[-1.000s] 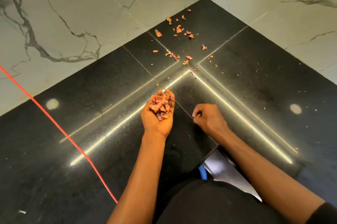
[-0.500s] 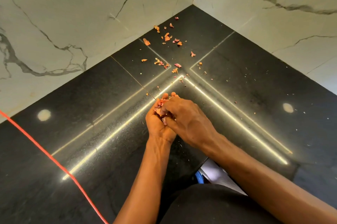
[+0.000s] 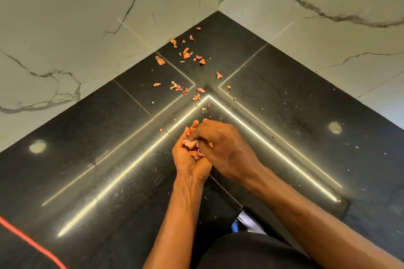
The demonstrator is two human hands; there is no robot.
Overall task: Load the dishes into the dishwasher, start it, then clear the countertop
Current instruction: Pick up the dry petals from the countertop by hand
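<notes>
This is a kitchen, seen at an inner corner of the worktop. The table [image 3: 87, 137] is dark polished stone laid in large slabs with thin joints, and it runs in an L along two walls [image 3: 65, 28] faced with pale, grey-veined marble-look tiles. Thin, dry orange-pink peels [image 3: 185, 54], much like onion skin, lie scattered toward the corner among small crumbs. Bright light strips [image 3: 284, 157] and two round light spots reflect in the glossy stone. A red cord [image 3: 28, 240] crosses the near left edge.

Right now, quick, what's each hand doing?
Left hand: cupped palm-up, holding a pile of peel scraps.
Right hand: curled over that pile; whether it pinches any cannot be told.
</notes>
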